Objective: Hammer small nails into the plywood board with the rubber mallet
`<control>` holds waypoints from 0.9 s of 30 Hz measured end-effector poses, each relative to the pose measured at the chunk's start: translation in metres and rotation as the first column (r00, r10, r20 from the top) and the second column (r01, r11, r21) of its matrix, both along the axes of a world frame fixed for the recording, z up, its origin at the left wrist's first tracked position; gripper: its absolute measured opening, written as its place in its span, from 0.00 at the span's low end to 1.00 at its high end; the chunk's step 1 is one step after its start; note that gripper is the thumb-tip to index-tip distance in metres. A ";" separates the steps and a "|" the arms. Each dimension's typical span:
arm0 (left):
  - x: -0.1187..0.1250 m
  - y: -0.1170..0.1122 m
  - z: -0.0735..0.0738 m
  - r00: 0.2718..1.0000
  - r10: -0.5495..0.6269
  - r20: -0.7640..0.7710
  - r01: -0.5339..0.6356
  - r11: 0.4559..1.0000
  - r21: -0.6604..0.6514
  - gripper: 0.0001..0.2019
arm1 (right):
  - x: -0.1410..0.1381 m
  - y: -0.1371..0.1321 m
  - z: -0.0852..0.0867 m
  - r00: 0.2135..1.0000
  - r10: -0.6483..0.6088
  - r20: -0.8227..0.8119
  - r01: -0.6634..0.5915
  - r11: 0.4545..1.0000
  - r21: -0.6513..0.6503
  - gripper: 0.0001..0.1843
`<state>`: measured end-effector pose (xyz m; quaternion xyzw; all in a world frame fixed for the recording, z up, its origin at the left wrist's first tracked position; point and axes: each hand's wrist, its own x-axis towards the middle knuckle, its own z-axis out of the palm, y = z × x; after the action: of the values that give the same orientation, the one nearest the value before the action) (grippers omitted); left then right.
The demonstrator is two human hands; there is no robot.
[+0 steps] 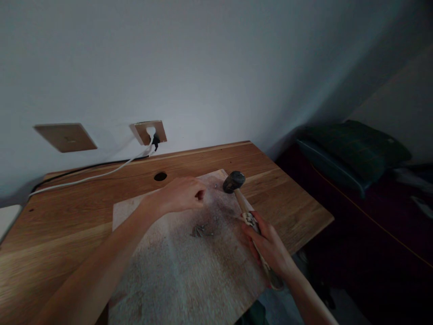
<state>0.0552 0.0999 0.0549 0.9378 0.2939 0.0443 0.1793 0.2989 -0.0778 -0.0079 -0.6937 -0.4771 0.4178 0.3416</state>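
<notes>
My right hand (267, 243) is wrapped round the wooden handle of a hammer (242, 202). The dark hammer head hangs over the far right part of a pale wooden board (152, 275). My left hand (186, 194) is closed just above the board's far part, left of the hammer head. Its fingers are pressed together, and whatever they hold is hidden or too small to make out. On the board, nearer to me than my left hand, lies a small pile of nails (200, 231). A few small metal bits lie close by.
Under the board is a brown wooden desk (284, 198) with a round cable hole (160, 176). Cables (91, 179) run along its back to a wall socket (149, 132). Beyond the desk's right edge lies a green cushion (355, 153) on a dark red surface.
</notes>
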 end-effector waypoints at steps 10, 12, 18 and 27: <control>0.002 0.015 -0.015 0.984 0.084 0.160 -0.096 0.993 0.072 0.04 | -0.002 0.000 0.004 1.000 0.001 0.006 0.000 1.000 -0.015 0.13; 0.005 0.018 -0.023 0.983 0.059 0.177 -0.081 0.990 0.119 0.05 | -0.002 0.001 0.005 1.000 0.002 0.001 -0.002 1.000 -0.009 0.13; 0.007 0.025 -0.047 0.985 0.004 0.172 -0.031 0.988 0.153 0.08 | -0.002 0.001 0.003 1.000 0.001 -0.016 -0.001 1.000 -0.001 0.12; 0.012 0.023 -0.053 0.982 -0.014 0.187 -0.009 0.992 0.123 0.11 | 0.000 0.000 0.001 1.000 0.004 -0.007 -0.005 1.000 -0.019 0.13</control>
<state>0.0669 0.1231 0.0024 0.9391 0.2713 0.1501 0.1479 0.2990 -0.0773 -0.0071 -0.6944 -0.4736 0.4253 0.3356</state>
